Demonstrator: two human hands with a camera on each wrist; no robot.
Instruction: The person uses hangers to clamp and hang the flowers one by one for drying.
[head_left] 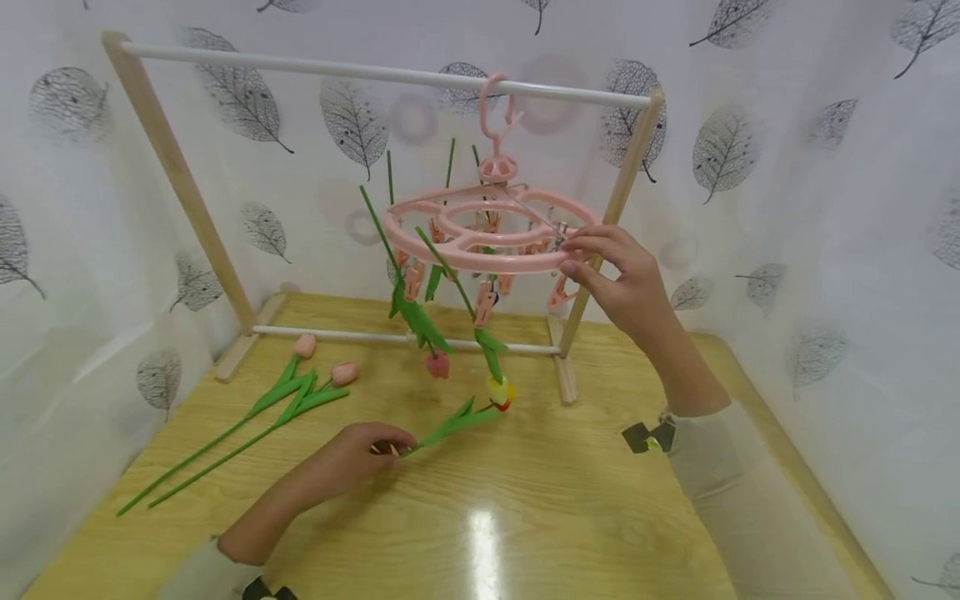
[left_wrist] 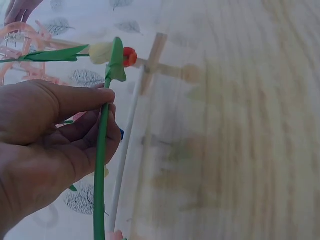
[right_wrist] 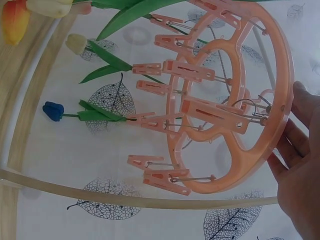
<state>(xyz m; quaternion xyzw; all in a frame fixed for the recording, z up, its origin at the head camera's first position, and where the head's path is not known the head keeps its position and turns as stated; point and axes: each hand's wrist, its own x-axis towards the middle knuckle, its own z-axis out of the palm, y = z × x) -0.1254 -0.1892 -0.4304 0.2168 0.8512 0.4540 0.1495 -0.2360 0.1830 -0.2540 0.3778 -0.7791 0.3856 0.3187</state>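
My left hand (head_left: 348, 462) pinches the green stem (left_wrist: 101, 150) of an artificial tulip between thumb and fingers, low over the table. Its red-orange flower (left_wrist: 130, 57) is partly hidden by leaves and a pale yellow tulip. My right hand (head_left: 626, 279) grips the right rim of a round pink clip hanger (head_left: 495, 263), thumb below and fingers above. Tulips hang head down from the hanger's clips (right_wrist: 190, 70): a pink tulip (head_left: 437, 364), a yellow tulip (head_left: 496, 388), a blue tulip (right_wrist: 52, 111) and a cream tulip (right_wrist: 76, 43). Some clips at the right carry nothing.
The hanger hooks over the white top bar (head_left: 300, 63) of a wooden-legged rack (head_left: 168, 167). Two pale pink tulips (head_left: 344, 373) lie at the left of the wood-grain table (head_left: 562, 508). A leaf-print curtain (head_left: 787, 208) surrounds the table's back and sides.
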